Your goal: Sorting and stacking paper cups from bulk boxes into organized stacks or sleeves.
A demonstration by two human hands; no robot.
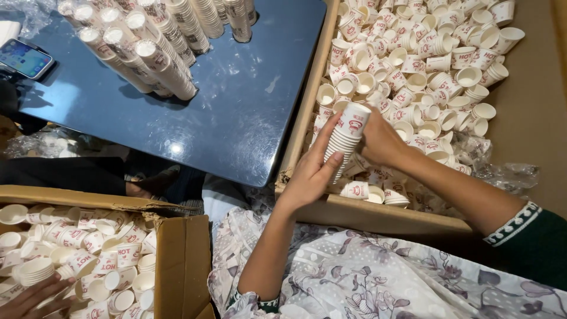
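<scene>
Holding a nested stack of small paper cups [345,139] between both hands, the person works over the large cardboard box [307,106] of loose cups [437,65]. The left hand [310,174] has its grip closed around the lower half of the stack, thumb on the near side and fingers wrapped behind, so the stack leans up and away from the palm. The right hand [381,142] has its grip folded against the far side of the stack near the top, its fingertips hidden behind the cups; how tightly it pinches cannot be told.

To do this well, I judge the left grip should stay firm but not squeeze, since thin paper walls dent easily and a dented cup jams in the nest. The right grip does best steadying the rim of the topmost cup, keeping it square to the stack's axis so each cup seats fully. The loose cups lie just beyond and to the right of the right grip, within easy reach.

Well beyond the left grip, tall finished stacks [159,53] lie on the dark blue counter [236,118], with a phone [23,58] at its far left corner. Below left of the grip, a second box [177,260] holds more cups, where another person's hand [29,298] rests.
</scene>
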